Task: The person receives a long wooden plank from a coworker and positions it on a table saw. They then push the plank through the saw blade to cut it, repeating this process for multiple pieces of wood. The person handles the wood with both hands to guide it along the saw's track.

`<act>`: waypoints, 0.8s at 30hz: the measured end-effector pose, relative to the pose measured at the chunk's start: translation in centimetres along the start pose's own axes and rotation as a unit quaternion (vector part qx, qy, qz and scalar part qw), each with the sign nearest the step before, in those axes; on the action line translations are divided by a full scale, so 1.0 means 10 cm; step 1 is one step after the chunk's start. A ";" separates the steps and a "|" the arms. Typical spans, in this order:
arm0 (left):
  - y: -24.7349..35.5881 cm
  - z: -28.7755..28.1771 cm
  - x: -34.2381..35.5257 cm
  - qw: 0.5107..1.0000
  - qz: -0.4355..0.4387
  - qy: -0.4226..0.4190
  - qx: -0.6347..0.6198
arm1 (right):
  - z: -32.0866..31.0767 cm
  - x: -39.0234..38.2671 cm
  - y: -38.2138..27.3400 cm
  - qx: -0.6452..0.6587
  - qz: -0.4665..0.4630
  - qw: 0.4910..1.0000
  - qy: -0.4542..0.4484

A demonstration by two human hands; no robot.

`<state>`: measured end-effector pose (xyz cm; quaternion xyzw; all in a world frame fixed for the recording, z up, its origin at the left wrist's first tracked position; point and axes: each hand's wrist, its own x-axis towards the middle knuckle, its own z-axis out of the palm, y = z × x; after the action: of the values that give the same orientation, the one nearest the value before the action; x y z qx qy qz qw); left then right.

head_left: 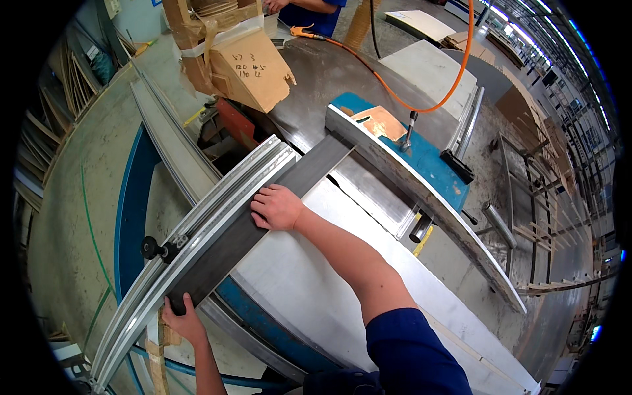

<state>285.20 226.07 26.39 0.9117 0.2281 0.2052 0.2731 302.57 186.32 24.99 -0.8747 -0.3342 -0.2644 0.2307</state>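
A long dark grey board [224, 247] lies slantwise over the machine, along a silver aluminium fence [197, 230]. My left hand [185, 322] grips the board's near left end, thumb on top and a finger against the edge. Farther along, my right hand [280, 207] presses on the board with its fingers curled. The board's far end meets a long upright metal rail [421, 187]. Beneath it, the pale metal sliding table [316, 263] reaches toward the lower right.
A black clamp knob [151, 247] sticks out beside the fence. Taped cardboard [250, 69] covers part of the machine at the back. An orange hose [461, 66] hangs over the blue machine part [447, 181]. Another person's hand [275, 5] shows at the top. Metal racks [533, 197] stand right.
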 end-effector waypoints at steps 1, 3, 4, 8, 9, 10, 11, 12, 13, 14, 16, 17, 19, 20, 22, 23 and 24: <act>-0.01 0.00 0.00 1.000 -0.007 0.002 -0.004 | -0.01 0.00 0.00 -0.002 0.004 1.000 0.001; -0.01 0.00 0.02 1.000 0.001 -0.006 -0.001 | -0.02 0.00 0.01 -0.006 0.010 1.000 0.003; 0.00 0.00 0.02 1.000 0.004 -0.009 0.000 | -0.02 0.01 0.01 -0.002 0.010 1.000 0.005; 0.07 -0.03 0.01 1.000 -0.001 -0.026 -0.008 | -0.03 0.01 0.02 0.003 0.011 1.000 0.008; 0.04 -0.02 0.04 0.999 -0.004 -0.031 -0.014 | -0.03 0.01 0.04 0.001 0.012 1.000 0.008; 0.02 -0.02 0.05 0.999 -0.006 -0.037 -0.020 | -0.03 0.00 0.04 0.004 0.016 1.000 0.008; -0.01 -0.03 0.03 1.000 0.015 -0.014 0.000 | -0.02 0.00 0.05 0.006 0.020 1.000 0.007; -0.04 -0.07 0.01 0.999 0.037 0.008 0.020 | -0.02 0.00 0.06 0.008 0.025 1.000 0.007; 0.07 -0.09 0.00 0.997 0.060 0.028 0.039 | -0.02 0.00 0.07 0.017 0.027 0.999 0.010; 0.21 -0.09 -0.07 0.983 0.153 0.066 0.080 | -0.02 0.01 0.08 0.025 0.031 0.999 0.014; 0.80 -0.06 -0.05 0.961 0.276 0.007 -0.015 | -0.05 0.01 0.04 0.029 0.041 0.999 0.009; 1.10 0.02 0.07 0.940 0.335 -0.019 -0.061 | -0.04 0.00 0.02 0.036 0.048 0.998 0.010; 1.60 0.36 0.41 0.937 0.325 -0.066 -0.112 | -0.01 0.01 0.04 0.037 0.055 0.998 0.011; 1.72 0.61 0.64 0.942 0.327 -0.042 -0.057 | -0.01 0.01 0.04 0.036 0.053 0.998 0.014; 1.93 0.98 0.88 0.951 0.297 -0.062 0.054 | 0.01 -0.01 0.06 0.031 0.047 0.998 0.021; 2.07 1.10 0.90 0.952 0.265 -0.105 0.110 | 0.01 -0.03 0.08 0.028 0.046 0.998 0.025; 2.13 1.16 0.89 0.948 0.229 -0.146 0.167 | 0.01 -0.01 0.09 0.030 0.046 0.998 0.025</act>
<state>304.70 210.19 32.39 0.9920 0.0015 0.0859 0.0928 303.12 185.75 24.62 -0.8749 -0.2958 -0.2653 0.2769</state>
